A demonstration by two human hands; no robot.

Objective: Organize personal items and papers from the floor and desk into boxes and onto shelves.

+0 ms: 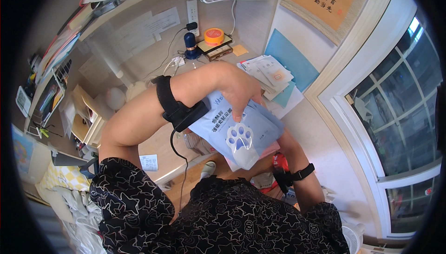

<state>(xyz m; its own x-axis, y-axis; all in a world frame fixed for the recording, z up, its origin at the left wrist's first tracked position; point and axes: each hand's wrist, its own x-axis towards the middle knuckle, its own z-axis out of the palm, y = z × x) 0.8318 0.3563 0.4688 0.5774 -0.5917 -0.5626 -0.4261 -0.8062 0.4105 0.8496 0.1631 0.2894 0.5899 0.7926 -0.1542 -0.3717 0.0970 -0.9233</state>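
A pale blue soft packet (225, 126) with a white paw-shaped panel is held up in front of my body, tilted. From above, my left hand (239, 89) grips its upper part, thumb lying on the printed front and fingers closed at the far edge. My right hand (287, 143) reaches in from the lower right against the packet's right side; its fingers are hidden behind. Something pink (268, 150) shows beneath the blue packet, perhaps another packet. Each wrist wears a black strap, and the left one carries a black box (190, 116) with a cable.
Behind the packet is a desk with papers (272, 70), a round orange tub (214, 36) and a dark blue device (190, 45). Folders and books (65, 35) line the left shelves. At the right stand a white-framed window (378, 166) and a wall. A red package (280, 162) hangs low near my right wrist.
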